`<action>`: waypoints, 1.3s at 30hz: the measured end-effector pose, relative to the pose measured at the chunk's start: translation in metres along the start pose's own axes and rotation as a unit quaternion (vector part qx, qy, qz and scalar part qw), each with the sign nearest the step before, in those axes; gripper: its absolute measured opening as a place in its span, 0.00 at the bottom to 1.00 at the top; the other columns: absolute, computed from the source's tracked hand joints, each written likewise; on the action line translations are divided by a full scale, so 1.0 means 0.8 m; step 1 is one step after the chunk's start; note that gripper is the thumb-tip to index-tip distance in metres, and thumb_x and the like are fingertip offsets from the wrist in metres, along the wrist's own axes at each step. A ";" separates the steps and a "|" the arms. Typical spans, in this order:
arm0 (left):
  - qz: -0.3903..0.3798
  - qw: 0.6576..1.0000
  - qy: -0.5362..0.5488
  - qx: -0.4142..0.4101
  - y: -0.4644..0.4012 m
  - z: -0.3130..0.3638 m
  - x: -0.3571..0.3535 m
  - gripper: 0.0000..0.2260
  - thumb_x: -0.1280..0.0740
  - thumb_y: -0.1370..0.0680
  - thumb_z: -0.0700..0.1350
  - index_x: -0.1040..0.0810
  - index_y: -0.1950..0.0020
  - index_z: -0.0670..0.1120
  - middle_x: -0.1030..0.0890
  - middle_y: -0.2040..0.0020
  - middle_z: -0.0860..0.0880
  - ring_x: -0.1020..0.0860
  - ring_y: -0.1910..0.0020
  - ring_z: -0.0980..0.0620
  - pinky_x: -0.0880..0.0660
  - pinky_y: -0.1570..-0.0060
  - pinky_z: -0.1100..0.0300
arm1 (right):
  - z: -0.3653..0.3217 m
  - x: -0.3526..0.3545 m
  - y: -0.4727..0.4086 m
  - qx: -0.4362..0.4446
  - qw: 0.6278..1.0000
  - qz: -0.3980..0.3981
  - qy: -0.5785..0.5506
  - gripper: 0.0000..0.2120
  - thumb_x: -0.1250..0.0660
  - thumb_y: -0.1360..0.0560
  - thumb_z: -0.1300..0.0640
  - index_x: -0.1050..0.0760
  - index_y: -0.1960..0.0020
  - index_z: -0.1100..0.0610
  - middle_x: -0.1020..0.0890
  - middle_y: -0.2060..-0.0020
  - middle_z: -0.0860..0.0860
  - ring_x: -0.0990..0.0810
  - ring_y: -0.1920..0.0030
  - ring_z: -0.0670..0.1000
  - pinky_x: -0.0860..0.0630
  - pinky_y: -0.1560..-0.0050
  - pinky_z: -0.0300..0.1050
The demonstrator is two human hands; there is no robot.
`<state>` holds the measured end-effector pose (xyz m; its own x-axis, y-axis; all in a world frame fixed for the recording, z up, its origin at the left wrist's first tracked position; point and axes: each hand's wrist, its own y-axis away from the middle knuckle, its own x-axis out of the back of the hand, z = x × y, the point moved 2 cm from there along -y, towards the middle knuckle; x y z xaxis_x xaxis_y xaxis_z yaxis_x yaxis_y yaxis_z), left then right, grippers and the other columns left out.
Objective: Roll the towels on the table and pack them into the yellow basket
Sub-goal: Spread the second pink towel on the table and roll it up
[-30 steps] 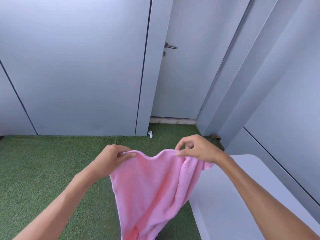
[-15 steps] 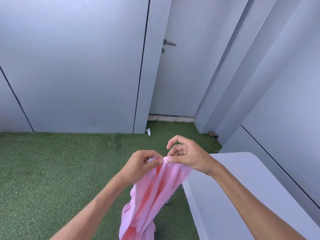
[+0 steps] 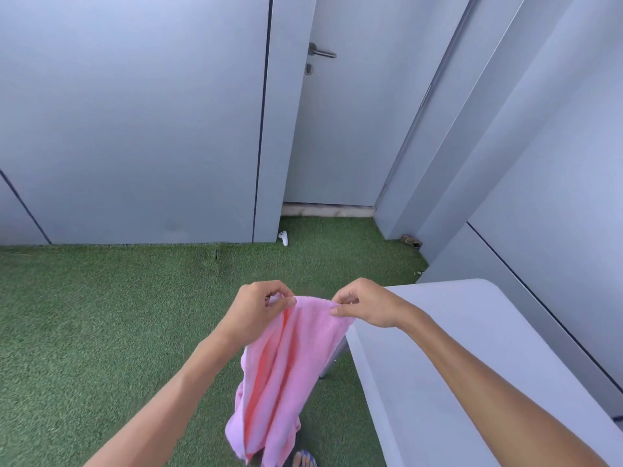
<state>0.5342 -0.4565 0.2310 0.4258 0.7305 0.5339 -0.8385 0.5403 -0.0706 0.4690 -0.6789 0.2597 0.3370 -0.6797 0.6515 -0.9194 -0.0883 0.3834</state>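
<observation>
Pink towel (image 3: 286, 382) — top edge pinched by left hand (image 3: 256, 311) and right hand (image 3: 367, 306), hanging just beside white bench (image 3: 472, 332), over green turf (image 3: 84, 315).

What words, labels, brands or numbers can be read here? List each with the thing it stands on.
None: no readable text shows in this view.
The pink towel, pinched at its top edge by the left hand and the right hand, shows no tag or print.
The table, door and door handle bear no lettering.
The small brown thing on the grass is too small to read.
</observation>
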 end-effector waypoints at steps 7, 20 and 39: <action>-0.122 0.972 -0.148 0.138 -0.066 -0.061 -0.058 0.20 0.34 0.23 0.41 0.29 0.30 0.45 0.22 0.38 0.42 0.24 0.39 0.44 0.28 0.41 0.55 | 0.091 0.006 -0.102 -0.112 0.994 -0.005 0.006 0.06 0.34 0.23 0.63 0.23 0.58 0.64 0.17 0.65 0.57 0.15 0.67 0.51 0.20 0.68 0.43; 0.089 0.963 -0.201 0.156 -0.382 0.000 -0.169 0.07 0.31 0.24 0.42 0.25 0.53 0.39 0.18 0.54 0.41 0.21 0.54 0.38 0.25 0.58 0.50 | 0.327 0.385 -0.268 -0.155 0.903 0.399 0.038 0.06 0.37 0.31 0.68 0.25 0.63 0.73 0.21 0.71 0.61 0.18 0.64 0.59 0.24 0.64 0.53; 0.047 0.978 -0.113 0.170 -0.232 -0.078 -0.363 0.11 0.27 0.29 0.33 0.20 0.60 0.49 0.21 0.60 0.52 0.25 0.55 0.60 0.33 0.61 0.77 | 0.759 0.338 -0.013 -0.335 0.836 0.429 0.069 0.07 0.35 0.26 0.65 0.20 0.57 0.69 0.18 0.60 0.67 0.19 0.57 0.64 0.33 0.59 0.48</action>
<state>0.5872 -0.7429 0.0365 0.2870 0.6390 0.7137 -0.9514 0.2768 0.1347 0.4466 -1.3039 0.0346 -0.3245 -0.1884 0.9269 -0.5298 0.8480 -0.0131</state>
